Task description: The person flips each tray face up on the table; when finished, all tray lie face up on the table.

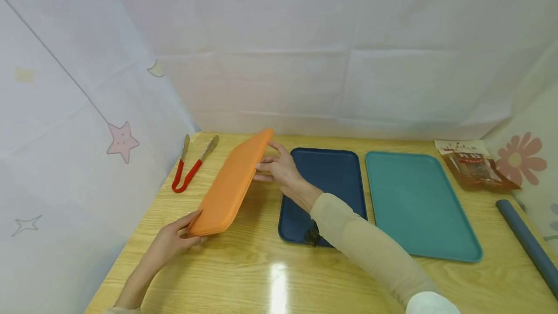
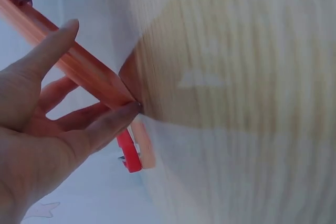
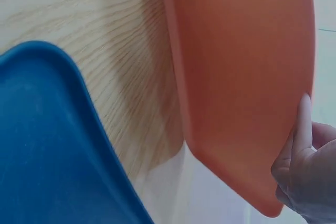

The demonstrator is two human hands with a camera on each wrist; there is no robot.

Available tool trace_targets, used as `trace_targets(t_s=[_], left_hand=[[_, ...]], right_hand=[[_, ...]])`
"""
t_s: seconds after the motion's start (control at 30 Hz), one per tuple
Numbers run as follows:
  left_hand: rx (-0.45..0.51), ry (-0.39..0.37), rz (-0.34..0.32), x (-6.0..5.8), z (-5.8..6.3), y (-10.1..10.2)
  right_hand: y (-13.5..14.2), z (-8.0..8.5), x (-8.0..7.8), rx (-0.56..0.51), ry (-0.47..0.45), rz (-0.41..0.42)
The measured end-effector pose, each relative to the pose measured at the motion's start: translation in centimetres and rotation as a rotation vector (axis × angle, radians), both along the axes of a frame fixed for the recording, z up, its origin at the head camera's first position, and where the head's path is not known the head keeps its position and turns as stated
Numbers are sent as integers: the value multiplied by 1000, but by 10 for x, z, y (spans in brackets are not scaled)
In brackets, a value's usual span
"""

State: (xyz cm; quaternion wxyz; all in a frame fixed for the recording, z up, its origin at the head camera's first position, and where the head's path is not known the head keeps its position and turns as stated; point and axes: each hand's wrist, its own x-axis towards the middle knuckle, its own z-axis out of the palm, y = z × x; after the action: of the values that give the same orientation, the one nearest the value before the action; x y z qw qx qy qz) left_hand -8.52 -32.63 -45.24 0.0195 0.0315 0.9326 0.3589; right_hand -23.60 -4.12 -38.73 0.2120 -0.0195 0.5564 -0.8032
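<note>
An orange tray (image 1: 233, 183) is held tilted above the left part of the table, its right side raised. My left hand (image 1: 171, 239) grips its near left corner, the thumb along one side and fingers under the edge in the left wrist view. At the raised far right edge, my right hand (image 1: 283, 171) pinches the rim; in the right wrist view its fingers (image 3: 302, 135) lie on the orange surface. Beneath the right forearm lies a dark blue tray (image 1: 329, 173), partly hidden by the arm. Right of it lies a teal tray (image 1: 418, 202).
Red-handled tongs (image 1: 187, 173) lie at the table's back left. A brown food package (image 1: 475, 166) sits at the back right corner, with a dark grey roll (image 1: 527, 241) along the right edge. Patterned white cloth (image 1: 279, 62) hangs behind and at both sides.
</note>
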Motion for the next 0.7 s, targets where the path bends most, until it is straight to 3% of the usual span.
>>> trace_targets(t_s=[0.13,0.47,0.6,0.7], left_hand=[[83,-4,89,7,-2,7],[108,68,263,18,5,37],[61,162,313,21,5,47],[18,300,312,25,5,54]], right_hand=[[-1,7,1,-26,-16,-2],[-5,21,4,-89,-22,-15],[-6,24,5,-115,-9,-11],[-7,25,6,-135,0,-19]])
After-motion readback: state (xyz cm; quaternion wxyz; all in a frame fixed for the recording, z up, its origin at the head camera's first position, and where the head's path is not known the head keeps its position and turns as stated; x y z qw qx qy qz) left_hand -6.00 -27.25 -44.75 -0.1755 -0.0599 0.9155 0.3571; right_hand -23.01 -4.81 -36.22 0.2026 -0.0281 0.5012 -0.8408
